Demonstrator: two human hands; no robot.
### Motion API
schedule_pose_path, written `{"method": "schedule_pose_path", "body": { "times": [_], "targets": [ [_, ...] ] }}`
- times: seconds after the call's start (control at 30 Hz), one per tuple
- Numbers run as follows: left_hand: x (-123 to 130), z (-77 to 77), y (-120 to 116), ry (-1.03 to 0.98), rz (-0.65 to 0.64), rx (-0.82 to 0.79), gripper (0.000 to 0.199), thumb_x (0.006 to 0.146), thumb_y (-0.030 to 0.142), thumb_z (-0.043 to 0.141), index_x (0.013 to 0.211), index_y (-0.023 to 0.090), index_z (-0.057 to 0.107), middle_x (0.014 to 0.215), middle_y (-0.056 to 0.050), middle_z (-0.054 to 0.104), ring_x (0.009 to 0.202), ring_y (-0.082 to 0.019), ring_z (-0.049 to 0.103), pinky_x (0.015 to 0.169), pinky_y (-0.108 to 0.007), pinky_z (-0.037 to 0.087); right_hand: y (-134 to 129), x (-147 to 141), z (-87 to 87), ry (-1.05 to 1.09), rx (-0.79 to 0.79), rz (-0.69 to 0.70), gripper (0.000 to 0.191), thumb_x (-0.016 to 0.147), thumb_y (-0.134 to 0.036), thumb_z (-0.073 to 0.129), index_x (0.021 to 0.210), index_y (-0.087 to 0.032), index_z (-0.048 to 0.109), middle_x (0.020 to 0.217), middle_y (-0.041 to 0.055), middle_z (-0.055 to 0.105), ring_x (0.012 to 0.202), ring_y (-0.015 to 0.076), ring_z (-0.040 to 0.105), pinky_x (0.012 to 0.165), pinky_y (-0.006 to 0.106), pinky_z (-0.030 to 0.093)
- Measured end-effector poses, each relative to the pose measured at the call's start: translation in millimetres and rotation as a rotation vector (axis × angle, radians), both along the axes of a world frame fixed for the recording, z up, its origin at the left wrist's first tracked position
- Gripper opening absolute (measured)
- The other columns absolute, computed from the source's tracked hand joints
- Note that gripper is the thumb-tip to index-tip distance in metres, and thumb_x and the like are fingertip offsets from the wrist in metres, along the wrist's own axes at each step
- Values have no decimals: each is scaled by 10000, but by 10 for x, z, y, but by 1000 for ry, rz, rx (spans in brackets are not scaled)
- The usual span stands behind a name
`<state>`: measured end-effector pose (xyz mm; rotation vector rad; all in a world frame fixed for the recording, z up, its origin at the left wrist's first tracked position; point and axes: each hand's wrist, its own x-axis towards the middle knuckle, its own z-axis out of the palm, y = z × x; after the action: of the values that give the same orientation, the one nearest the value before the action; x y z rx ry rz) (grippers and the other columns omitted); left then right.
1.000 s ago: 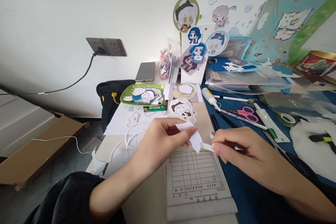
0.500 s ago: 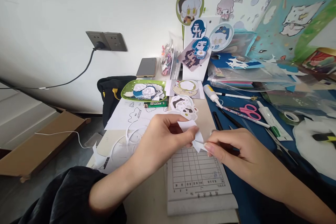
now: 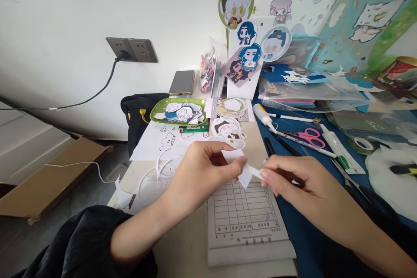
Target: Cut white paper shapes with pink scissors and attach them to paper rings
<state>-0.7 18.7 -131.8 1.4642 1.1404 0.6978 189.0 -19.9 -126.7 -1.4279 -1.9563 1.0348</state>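
Observation:
My left hand (image 3: 208, 167) pinches a small white paper piece (image 3: 245, 177) between thumb and fingers, above the top of a printed form pad (image 3: 244, 213). To its right, my right hand (image 3: 289, 182) is closed on a thin white strip (image 3: 256, 173), whose left end meets the paper piece. Whether the strip is joined to the paper is hidden. Just beyond my hands lie round paper cutouts with drawn characters (image 3: 228, 129).
A green tray (image 3: 156, 113) of cutouts stands at the back left, near a phone (image 3: 181, 82). Pink scissors (image 3: 311, 137), a glue bottle (image 3: 261, 115), a white tube (image 3: 340, 152) and black scissors (image 3: 350, 180) lie on the blue mat at right. Curled paper scraps (image 3: 153, 180) lie left.
My right hand has moved slightly right and up, away from my left hand, and more of the white strip shows between them. My left hand stays nearly still.

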Motion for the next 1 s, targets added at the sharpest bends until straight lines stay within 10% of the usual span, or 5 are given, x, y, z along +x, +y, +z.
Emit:
{"method": "schedule_pose_path", "body": {
  "times": [0.17,0.33,1.0],
  "targets": [
    [4,-23,15,29,-145,-3,203,798,333,619,825,144,687,623,-20,623,562,-129,552,512,-231,421,10,3,16,129,0,-285,191,877,-396,531,794,-226,558,493,-81,377,410,79,312,371,208,219],
    [60,5,-32,-10,-179,-9,311,759,240,663,1054,177,588,585,59,505,516,-93,476,494,-212,401,25,-54,-11,173,-79,-283,78,816,-282,599,792,-226,550,549,-79,483,403,56,355,368,175,269],
    [99,4,-85,-216,25,61,49,782,222,676,786,174,683,750,12,664,709,-105,605,659,-183,475,16,-52,-34,433,66,-490,217,758,-361,706,799,-212,554,711,-15,648,361,43,397,316,179,316]
  ]
}}
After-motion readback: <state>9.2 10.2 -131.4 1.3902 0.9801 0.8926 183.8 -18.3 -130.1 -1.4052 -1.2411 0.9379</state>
